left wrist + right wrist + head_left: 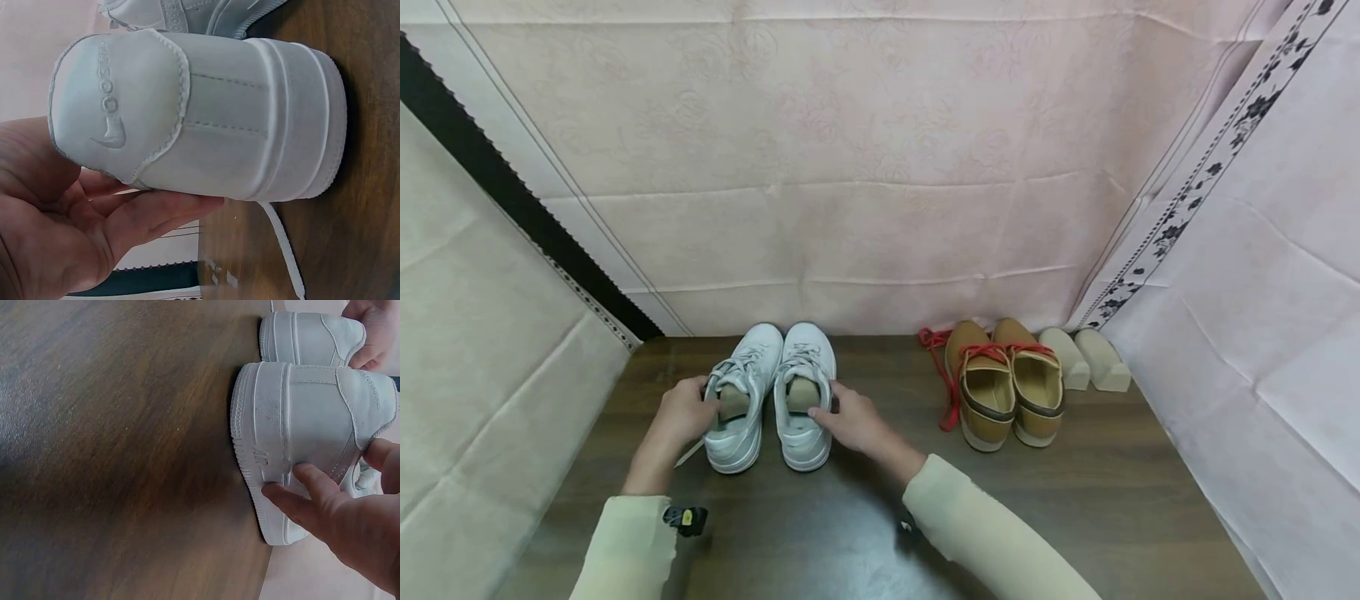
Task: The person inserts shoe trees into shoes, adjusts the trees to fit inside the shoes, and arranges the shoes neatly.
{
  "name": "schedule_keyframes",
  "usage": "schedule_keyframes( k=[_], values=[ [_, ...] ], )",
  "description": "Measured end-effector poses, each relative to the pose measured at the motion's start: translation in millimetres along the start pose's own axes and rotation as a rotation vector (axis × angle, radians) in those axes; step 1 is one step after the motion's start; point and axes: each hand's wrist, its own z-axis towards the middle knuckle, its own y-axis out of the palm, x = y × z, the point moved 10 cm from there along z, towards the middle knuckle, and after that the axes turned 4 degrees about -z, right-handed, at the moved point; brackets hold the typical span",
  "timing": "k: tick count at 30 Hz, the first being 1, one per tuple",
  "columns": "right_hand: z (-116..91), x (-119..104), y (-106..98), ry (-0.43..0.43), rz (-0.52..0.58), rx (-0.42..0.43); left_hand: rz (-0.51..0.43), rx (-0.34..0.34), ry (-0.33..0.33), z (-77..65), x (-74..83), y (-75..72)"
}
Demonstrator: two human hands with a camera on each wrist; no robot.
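Observation:
Two white sneakers stand side by side on the wooden floor, toes to the wall. My left hand [687, 410] grips the left sneaker [739, 444] at its outer side, thumb over the collar and fingers along the outside. On the right sneaker [806, 446], my right hand [859, 423] holds the outer side, its thumb at the opening and fingers [315, 484] against the side near the sole. Inside the openings show a beige piece [735, 402] on the left and another beige piece [802, 393] on the right. A loose white lace [282, 247] trails from the left sneaker.
To the right stand tan shoes [988, 392] with red laces [953, 387], some lying on the floor [865, 533]. Beside them, two off-white blocks [1102, 360] with rounded ends sit by the right wall covering [1247, 333]. A patterned sheet [865, 167] covers the back wall.

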Motion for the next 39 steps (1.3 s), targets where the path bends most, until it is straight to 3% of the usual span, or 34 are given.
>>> schedule_keyframes(
  k=[9,13,17,27,39],
  values=[
    [-5,2,-4,-0.053,0.039,0.0,-0.009,-0.001,-0.04,-7.3,-4.8,-0.7],
    [-14,2,-18,-0.114,0.046,0.024,-0.012,0.008,-0.053,-13.9,-2.2,-3.8],
    [-26,3,-39,-0.159,-0.022,0.069,-0.021,0.054,-0.038,-22.1,7.6,-11.4],
    [-55,17,-98,-0.2,-0.094,0.211,-0.059,0.225,0.167,-42.7,57.9,-32.3],
    [-87,46,-160,-0.22,-0.167,0.287,-0.09,0.297,0.34,-54.5,112.1,-26.2]
  ],
)
